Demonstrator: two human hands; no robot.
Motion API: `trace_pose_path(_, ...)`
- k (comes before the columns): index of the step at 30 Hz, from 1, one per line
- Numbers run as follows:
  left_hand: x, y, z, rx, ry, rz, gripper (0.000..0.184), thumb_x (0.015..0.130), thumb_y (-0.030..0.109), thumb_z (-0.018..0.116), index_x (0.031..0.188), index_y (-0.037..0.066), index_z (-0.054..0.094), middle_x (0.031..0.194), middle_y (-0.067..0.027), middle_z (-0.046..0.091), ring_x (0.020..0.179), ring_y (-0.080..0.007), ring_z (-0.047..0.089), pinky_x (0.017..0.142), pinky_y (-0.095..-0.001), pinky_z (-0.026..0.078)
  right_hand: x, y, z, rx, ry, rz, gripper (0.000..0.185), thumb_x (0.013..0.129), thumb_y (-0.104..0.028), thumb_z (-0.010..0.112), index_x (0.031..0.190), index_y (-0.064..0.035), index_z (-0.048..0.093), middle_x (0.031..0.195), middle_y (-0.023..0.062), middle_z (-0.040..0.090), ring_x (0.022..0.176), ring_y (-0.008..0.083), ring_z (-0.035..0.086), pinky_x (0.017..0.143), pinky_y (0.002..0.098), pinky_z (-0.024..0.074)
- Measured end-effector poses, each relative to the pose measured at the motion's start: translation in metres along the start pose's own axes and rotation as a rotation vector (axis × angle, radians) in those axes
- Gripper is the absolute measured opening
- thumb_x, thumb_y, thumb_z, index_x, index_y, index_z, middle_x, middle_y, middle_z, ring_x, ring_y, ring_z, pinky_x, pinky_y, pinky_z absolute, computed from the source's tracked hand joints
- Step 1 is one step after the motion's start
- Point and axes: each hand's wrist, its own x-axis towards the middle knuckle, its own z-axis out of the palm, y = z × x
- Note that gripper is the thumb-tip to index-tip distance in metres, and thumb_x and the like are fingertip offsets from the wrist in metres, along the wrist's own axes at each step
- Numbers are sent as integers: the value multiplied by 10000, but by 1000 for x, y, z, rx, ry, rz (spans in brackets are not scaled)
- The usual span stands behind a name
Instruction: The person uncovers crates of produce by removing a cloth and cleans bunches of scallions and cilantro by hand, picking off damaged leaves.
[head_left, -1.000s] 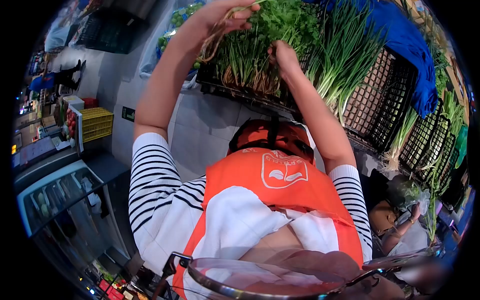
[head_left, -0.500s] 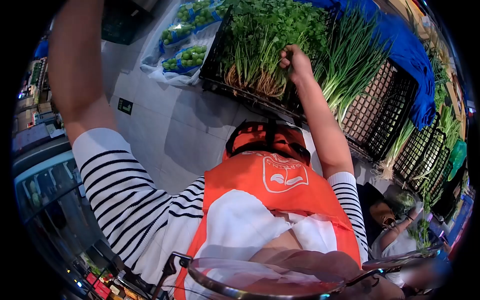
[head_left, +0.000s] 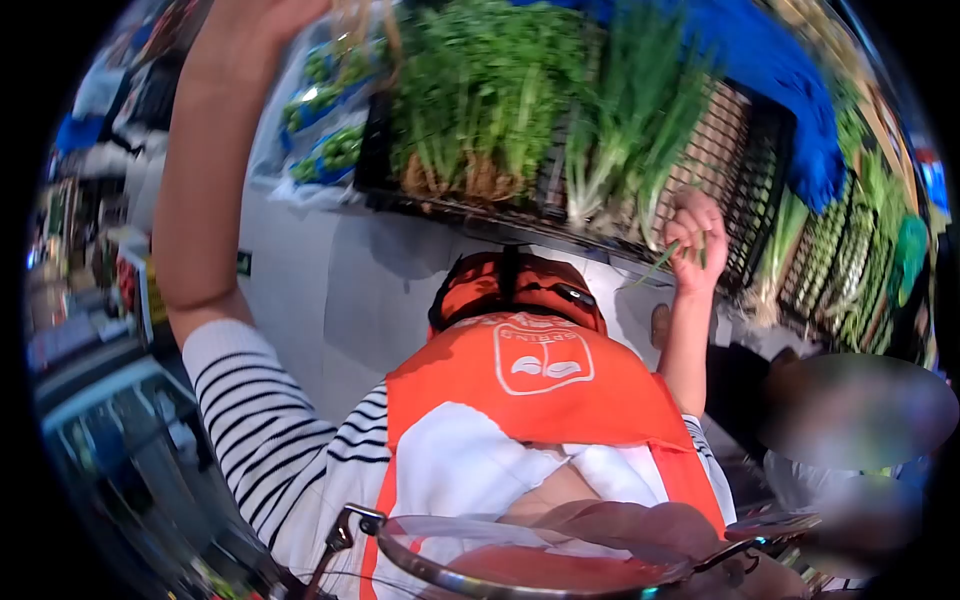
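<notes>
At the top left edge, my left hand (head_left: 280,12) is partly cut off by the frame, closed around rooted herb stems (head_left: 372,28) whose brown roots dangle beside it. Fingers curled, my right hand (head_left: 696,238) pinches a few thin green leaf pieces (head_left: 664,262) in front of a black mesh crate (head_left: 745,165). Left of that hand lie spring onions (head_left: 630,120) with white bases. Farther left, bunches of leafy herbs (head_left: 480,90) stand roots-down in a black crate (head_left: 376,150).
Bagged green fruit (head_left: 335,150) lies left of the herbs. Blue cloth (head_left: 790,90) drapes behind the crates. More greens (head_left: 880,200) and a green bag (head_left: 910,255) are at the right. Another person, blurred, is at the lower right. Grey floor tiles (head_left: 350,290) show below the crates.
My right hand has moved from the herbs to the right, past the spring onions, and now shows green pieces. My left hand went out of view and is back at the top edge.
</notes>
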Motion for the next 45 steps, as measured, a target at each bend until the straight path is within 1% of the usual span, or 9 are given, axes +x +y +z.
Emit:
trace_pose_path(3, 8, -23, 30, -125, -143, -165, 216, 934, 219, 418, 884, 28, 504, 643, 50, 418, 457, -42, 376, 571, -222, 450, -40, -12, -18, 9, 82, -69, 116, 858, -120, 399, 751, -80, 384, 643, -15, 372, 469, 68, 316, 507, 231, 266)
trace_pose_path(7, 33, -47, 92, -136, -398, 4, 197, 911, 162, 456, 962, -16, 521, 661, 23, 449, 473, -52, 394, 630, -231, 478, -73, -23, -17, -17, 60, -162, 121, 875, -136, 377, 766, -84, 383, 644, -17, 373, 469, 69, 312, 520, 228, 268)
trace_pose_path(11, 23, -117, 169, -34, -267, -101, 250, 881, 189, 500, 993, -34, 516, 835, -90, 494, 680, -175, 501, 711, -314, 485, -109, -40, -6, -93, 10, -224, 124, 879, -162, 381, 772, -98, 379, 644, -19, 377, 464, 70, 321, 528, 231, 275)
trace_pose_path(19, -9, -384, 264, -531, 102, -944, 75, 853, 93, 544, 835, 21, 551, 715, -45, 534, 647, -153, 544, 662, -333, 510, -173, -66, -8, -103, 61, -266, 129, 883, -166, 386, 776, -94, 374, 652, -19, 381, 472, 70, 325, 524, 231, 270)
trace_pose_path(29, -31, -390, 285, -83, -242, -758, 164, 853, 156, 564, 885, -5, 553, 810, -92, 604, 643, -142, 580, 589, -284, 495, -181, -81, -16, -99, 46, -137, 139, 882, -170, 377, 765, -96, 374, 650, -19, 383, 477, 69, 331, 540, 236, 286)
trace_pose_path(33, -39, -417, 275, 985, -307, -244, 597, 715, 318, 692, 1102, -67, 451, 877, -180, 613, 677, -181, 626, 600, -301, 514, -168, -80, -13, -72, 58, -69, 139, 893, -148, 361, 770, -84, 364, 655, -11, 367, 462, 75, 320, 524, 231, 272)
trace_pose_path(34, -38, -392, 280, 1087, -356, -400, 816, 607, 366, 756, 1179, -78, 379, 843, -189, 615, 618, -197, 632, 557, -304, 513, -164, -80, -11, -72, 54, -54, 150, 896, -146, 360, 759, -85, 366, 652, -14, 356, 488, 79, 313, 527, 233, 278)
trace_pose_path(37, -41, -396, 264, 533, -473, -669, 523, 709, 212, 672, 1109, -23, 432, 718, -122, 599, 543, -164, 604, 517, -295, 500, -145, -77, 0, -125, 54, -25, 160, 897, -144, 362, 746, -89, 366, 647, -16, 341, 533, 91, 304, 534, 237, 281)
trace_pose_path(45, -82, -365, 226, 607, -113, -441, 468, 789, 262, 616, 1093, -45, 435, 688, -93, 586, 516, -148, 579, 508, -262, 462, -98, -62, -12, 69, 75, 151, 181, 885, -161, 382, 719, -92, 371, 672, 0, 361, 643, 131, 328, 622, 275, 301)
